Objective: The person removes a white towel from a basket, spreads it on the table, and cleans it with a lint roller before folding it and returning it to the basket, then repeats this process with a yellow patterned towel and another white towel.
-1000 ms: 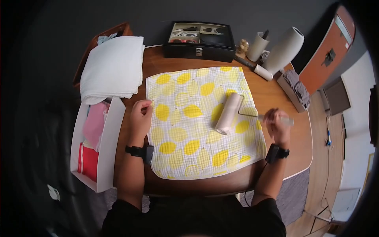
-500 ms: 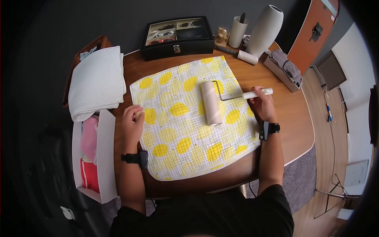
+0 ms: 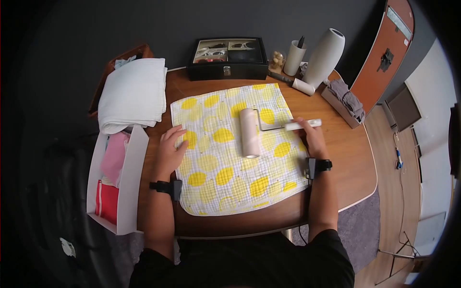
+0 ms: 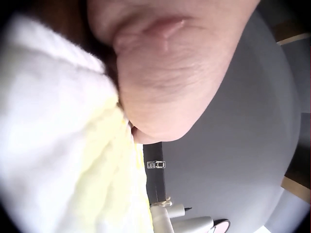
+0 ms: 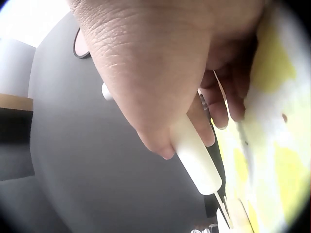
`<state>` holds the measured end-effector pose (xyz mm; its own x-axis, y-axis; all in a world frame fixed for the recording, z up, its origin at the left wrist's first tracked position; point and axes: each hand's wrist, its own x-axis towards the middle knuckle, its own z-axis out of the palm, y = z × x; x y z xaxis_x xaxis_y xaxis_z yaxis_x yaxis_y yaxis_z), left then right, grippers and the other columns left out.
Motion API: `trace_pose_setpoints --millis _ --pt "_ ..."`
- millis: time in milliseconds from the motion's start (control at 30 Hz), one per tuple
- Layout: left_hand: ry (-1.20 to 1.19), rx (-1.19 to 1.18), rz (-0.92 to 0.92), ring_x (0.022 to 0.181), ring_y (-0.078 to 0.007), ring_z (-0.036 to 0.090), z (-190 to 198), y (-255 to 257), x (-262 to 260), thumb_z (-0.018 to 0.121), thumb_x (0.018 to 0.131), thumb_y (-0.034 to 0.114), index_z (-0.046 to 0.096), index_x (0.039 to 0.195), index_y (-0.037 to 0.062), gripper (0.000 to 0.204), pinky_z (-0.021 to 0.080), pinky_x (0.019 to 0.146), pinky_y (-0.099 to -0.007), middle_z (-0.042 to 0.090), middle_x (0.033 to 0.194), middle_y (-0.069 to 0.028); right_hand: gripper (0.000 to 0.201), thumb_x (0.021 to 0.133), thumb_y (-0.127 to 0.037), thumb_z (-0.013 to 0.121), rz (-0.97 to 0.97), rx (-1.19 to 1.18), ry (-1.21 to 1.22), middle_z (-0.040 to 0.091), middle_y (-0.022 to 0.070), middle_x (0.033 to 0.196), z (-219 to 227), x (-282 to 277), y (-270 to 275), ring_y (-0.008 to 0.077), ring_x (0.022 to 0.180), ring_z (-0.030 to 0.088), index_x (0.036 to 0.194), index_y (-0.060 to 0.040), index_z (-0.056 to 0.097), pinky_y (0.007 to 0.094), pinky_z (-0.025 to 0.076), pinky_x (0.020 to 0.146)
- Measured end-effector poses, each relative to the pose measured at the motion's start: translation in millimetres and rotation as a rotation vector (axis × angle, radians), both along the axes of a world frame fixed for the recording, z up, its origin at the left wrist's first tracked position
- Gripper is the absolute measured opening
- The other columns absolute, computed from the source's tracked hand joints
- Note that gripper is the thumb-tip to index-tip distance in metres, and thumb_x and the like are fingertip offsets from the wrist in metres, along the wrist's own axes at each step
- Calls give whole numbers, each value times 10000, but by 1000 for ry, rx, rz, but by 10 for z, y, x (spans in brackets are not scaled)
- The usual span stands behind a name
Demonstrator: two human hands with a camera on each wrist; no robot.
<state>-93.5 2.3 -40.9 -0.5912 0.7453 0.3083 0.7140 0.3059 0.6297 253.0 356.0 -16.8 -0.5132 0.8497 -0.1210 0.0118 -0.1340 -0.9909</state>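
Note:
A lint roller (image 3: pixel 250 133) with a pale cylinder and a bent wire arm lies over the middle of a white cloth (image 3: pixel 206 163) printed with yellow lemons. My right hand (image 3: pixel 311 137) grips its white handle (image 5: pixel 193 158) near the cloth's right edge, thumb and fingers around it in the right wrist view. My left hand (image 3: pixel 171 150) rests on the cloth's left edge with its fingers spread and loosely bent. In the left wrist view, the left hand (image 4: pixel 170 73) lies right against the cloth, its fingers mostly hidden.
Left of the cloth stand a white box (image 3: pixel 132 192) of folded clothes and a folded white towel (image 3: pixel 132 93). Along the back are a black glasses case (image 3: pixel 226 71), a white vase (image 3: pixel 324 57), and a second lint roller (image 3: pixel 303 87). A small box (image 3: pixel 343 105) holds grey fabric.
My right hand has carried the lint roller leftward across the cloth, its cylinder now standing more upright in view. The left hand's fingers have loosened and spread onto the cloth's edge. The head view has shifted.

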Motion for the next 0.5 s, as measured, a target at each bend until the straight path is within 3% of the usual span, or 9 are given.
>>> trace_pose_setpoints --millis 100,133,233,267,367,500 --pt "-12 -2 -3 1411 -340 546 -29 -27 4 754 983 129 732 1343 40 371 451 1197 -425 625 1541 -93 289 1020 -332 777 78 28 -66 686 -42 815 34 -10 -35 49 692 532 940 -57 817 245 401 638" --pt "-16 6 -6 1413 -339 546 -46 -40 -1 755 982 129 732 1344 39 374 451 1198 -423 625 1543 -95 281 1046 -326 738 55 73 -17 742 -9 921 -39 0 19 72 799 612 1005 -58 814 241 453 716" --pt "-29 36 -6 1410 -334 559 -71 -70 -2 755 981 133 736 1337 36 370 454 1195 -421 633 1544 -106 285 1067 -317 693 -87 23 186 778 38 1091 -218 140 254 115 971 684 1134 -53 774 277 507 830" --pt "-32 40 -4 1408 -334 562 -63 -73 11 755 981 134 737 1335 35 369 455 1194 -422 634 1543 -108 321 1080 -313 657 -121 27 188 769 83 1240 -412 253 470 165 1112 705 1263 -55 713 326 528 922" --pt "-28 39 4 1406 -338 572 -10 -84 28 751 982 137 742 1323 33 356 461 1190 -425 643 1537 -108 320 1088 -260 619 -153 -36 250 759 115 1190 -458 516 666 246 1110 730 1265 -3 691 398 590 969" --pt "-56 46 -3 1424 -330 571 -45 -96 23 732 995 131 737 1337 44 353 464 1194 -425 642 1544 -104 296 1087 -277 628 -170 -60 253 760 113 1152 -501 718 689 236 1043 745 1200 -11 691 371 597 902"
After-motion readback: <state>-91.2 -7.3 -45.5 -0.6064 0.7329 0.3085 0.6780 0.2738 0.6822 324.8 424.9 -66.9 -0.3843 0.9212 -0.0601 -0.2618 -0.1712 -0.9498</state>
